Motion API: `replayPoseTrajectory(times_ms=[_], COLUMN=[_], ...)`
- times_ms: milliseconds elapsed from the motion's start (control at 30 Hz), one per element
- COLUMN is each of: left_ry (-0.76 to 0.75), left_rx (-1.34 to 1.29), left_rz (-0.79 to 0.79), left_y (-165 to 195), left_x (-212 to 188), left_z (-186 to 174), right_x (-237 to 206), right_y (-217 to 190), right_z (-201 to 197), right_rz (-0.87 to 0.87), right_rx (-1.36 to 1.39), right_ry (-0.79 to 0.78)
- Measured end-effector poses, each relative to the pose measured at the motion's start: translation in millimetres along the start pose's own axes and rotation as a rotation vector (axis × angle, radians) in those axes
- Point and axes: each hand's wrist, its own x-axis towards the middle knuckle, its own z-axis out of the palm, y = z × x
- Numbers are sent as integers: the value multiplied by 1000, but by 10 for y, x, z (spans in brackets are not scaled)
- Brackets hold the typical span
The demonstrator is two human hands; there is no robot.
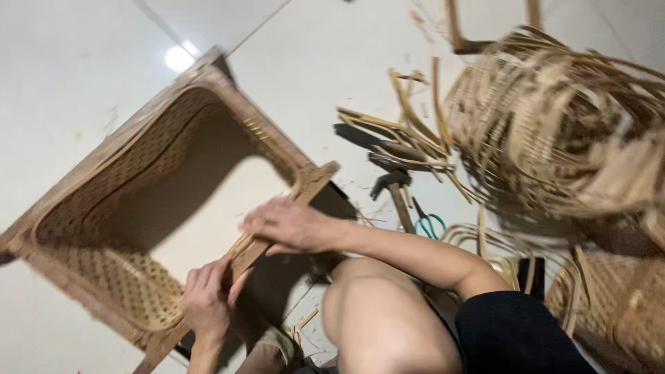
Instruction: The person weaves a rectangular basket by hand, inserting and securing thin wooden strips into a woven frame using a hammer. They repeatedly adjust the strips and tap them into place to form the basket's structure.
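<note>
Rattan frame (138,201), both hands' fingers seemingly clamped on its rail, left hand (206,301), right hand (291,225)

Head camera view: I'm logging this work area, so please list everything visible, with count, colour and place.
Brown wooden frame with woven cane panel: one, brown and tan, lying on the floor at left, under both hands.
White tiled floor: one, white, beneath everything.
Loose bundle of pale cane strips: one heap, tan, upper right.
Cut cane pieces: several, tan, scattered at centre top.
Hammer with wooden handle: one, dark head, centre.
Dark-handled tools: about two, blurred, above the hammer.
Green-handled scissors: one, right of the hammer.
Woven cane panel: one, tan, lower right.
Bare knee: one, bottom centre.
Left hand: gripping the frame's near rail.
Right hand: pressing on the same rail.
</note>
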Motion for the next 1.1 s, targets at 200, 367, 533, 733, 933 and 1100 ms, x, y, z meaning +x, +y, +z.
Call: replayPoseTrajectory(times_ms=[200, 367, 533, 733, 933, 1100], left_ry=[125, 113, 194, 183, -32, -74], left_rx=[132, 113, -91, -729, -1414, -1361], left_rz=[55, 44, 145, -86, -355, -365], left_y=[71, -99, -38, -92, -351, -362], left_x=[234, 172, 284, 696, 1284, 1105], left_z=[457, 637, 608, 418, -659, -1403], right_x=[-2200, -3940, -4264, -2519, -646, -11], right_y=[843, 955, 1093, 1002, 447, 214], right_z=[-1147, -1752, -1826, -1299, -535, -645], right_rz=[892, 1182, 1041, 447, -238, -305], right_rx=[397, -1096, -1057, -779, -376, -444], right_ry=[754, 175, 165, 92, -342, -439])
